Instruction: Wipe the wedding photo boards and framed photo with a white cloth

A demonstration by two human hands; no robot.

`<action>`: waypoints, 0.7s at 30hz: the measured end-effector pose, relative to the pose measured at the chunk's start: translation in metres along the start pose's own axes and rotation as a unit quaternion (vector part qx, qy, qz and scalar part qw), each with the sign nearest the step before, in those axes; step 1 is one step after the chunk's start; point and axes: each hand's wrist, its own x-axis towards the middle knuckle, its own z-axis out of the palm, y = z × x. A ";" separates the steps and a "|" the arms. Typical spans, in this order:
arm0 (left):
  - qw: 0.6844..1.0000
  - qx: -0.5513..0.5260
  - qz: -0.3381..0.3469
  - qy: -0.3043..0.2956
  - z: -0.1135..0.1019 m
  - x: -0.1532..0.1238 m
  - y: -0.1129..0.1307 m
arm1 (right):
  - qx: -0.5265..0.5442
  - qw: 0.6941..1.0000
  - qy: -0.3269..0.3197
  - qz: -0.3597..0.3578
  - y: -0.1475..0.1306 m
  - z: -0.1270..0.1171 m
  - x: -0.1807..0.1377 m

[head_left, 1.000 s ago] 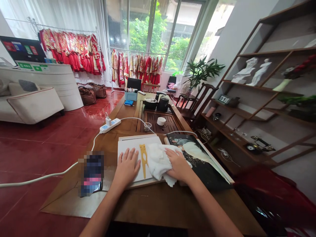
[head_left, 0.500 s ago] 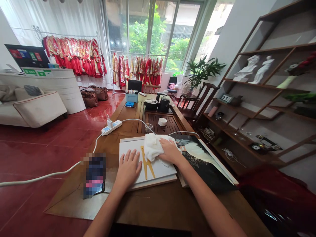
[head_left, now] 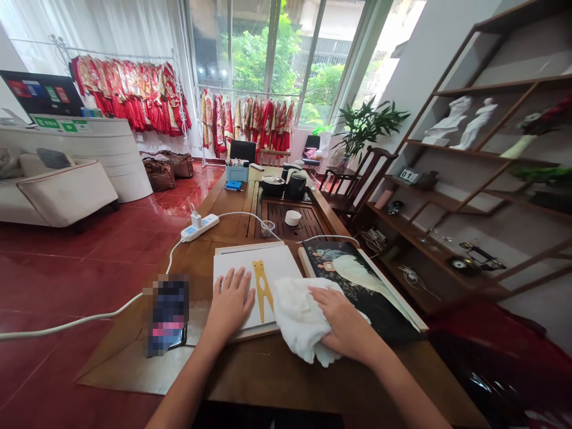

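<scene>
My left hand (head_left: 230, 301) lies flat, fingers spread, on the left part of a white panel (head_left: 279, 262) with a pale wooden edge. Bunched under my right hand (head_left: 342, 319) is a white cloth (head_left: 301, 319), gripped between thumb and fingers. It covers the panel's right front corner and hangs over toward the table's near side. Between my hands a flat yellow piece with a cat-shaped head and two legs (head_left: 260, 289) rests on the panel, one leg tip close to the cloth. Right of the panel lies a framed photo (head_left: 379, 298) of a figure in white, partly behind the cloth and my right hand.
A phone (head_left: 167, 322), blurred out, lies on the wooden table's left side. Behind it are a power strip (head_left: 199, 227) with a white cable, a small glass (head_left: 267, 229) and a white cup (head_left: 292, 218) on a tea tray (head_left: 308, 229). Shelves (head_left: 447, 208) stand at right.
My right hand has drawn the cloth right and toward me, from the panel's upper right to its front corner. My left hand stays on the panel.
</scene>
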 end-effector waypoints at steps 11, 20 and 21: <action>1.000 -0.004 0.005 0.004 0.000 -0.001 0.000 | 0.015 0.990 0.139 0.031 0.022 -0.015 0.089; 1.000 -0.005 0.017 0.005 -0.002 0.001 -0.001 | -0.018 0.997 0.077 -0.026 0.003 0.024 0.157; 1.000 -0.007 0.015 0.003 -0.003 0.001 -0.001 | -0.015 0.996 0.073 -0.040 -0.003 0.026 0.162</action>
